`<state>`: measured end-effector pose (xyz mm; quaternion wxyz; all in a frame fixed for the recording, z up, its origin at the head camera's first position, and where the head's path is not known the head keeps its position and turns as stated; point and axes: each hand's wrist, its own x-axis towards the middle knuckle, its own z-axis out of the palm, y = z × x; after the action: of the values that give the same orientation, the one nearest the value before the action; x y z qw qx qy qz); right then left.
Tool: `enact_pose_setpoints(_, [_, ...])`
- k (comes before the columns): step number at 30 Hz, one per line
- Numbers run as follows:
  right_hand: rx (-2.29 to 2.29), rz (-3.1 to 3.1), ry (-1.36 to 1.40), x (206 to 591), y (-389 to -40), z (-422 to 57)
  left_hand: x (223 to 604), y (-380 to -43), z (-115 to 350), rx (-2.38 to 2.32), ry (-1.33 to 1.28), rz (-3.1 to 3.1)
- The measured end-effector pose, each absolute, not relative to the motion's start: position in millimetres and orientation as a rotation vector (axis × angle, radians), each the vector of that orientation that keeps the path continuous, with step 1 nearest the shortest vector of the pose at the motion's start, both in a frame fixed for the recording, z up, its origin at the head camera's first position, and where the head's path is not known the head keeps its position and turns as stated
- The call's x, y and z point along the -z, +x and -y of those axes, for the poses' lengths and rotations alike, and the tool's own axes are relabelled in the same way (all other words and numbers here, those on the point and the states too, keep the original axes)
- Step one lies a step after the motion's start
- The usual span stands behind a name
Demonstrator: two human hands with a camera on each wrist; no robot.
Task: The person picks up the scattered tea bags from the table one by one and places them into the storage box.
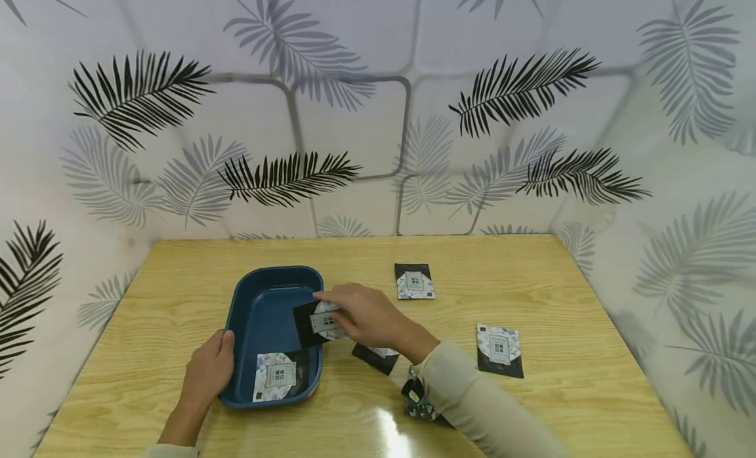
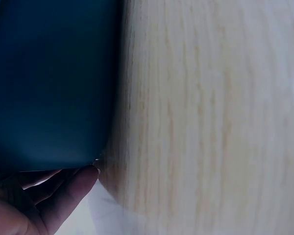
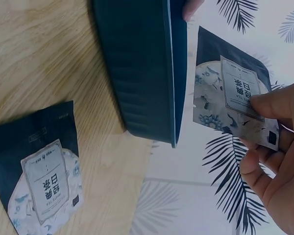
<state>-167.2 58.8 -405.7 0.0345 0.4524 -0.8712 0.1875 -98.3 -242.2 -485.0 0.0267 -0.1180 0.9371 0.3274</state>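
Observation:
A dark blue plastic bin (image 1: 254, 327) stands on the left of the table. My left hand (image 1: 208, 367) grips its left wall, thumb at the rim; in the left wrist view the fingers (image 2: 68, 196) lie against the outside. My right hand (image 1: 369, 319) pinches a tea packet (image 1: 317, 323) over the bin's right rim. The right wrist view shows this packet (image 3: 232, 88) between thumb and fingers, black and floral with a "WHITE TEA" label. Another tea packet (image 1: 280, 376) lies inside the bin, near its front.
Similar packets lie on the wooden table (image 1: 567, 405): one at the back (image 1: 415, 281), one at the right (image 1: 499, 350), and one partly under the right wrist (image 1: 375, 358). A dark green patterned packet (image 1: 418, 399) is partly hidden by the right sleeve. A leaf-patterned wall (image 1: 366, 44) borders the table.

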Motion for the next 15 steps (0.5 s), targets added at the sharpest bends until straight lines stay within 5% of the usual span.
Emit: enact_pose_setpoints(15, [-0.658,2.611,1.420,411.6,-161.4,-37.2,484.2,-99.0,240.6,-0.991,-0.383,-2.875])
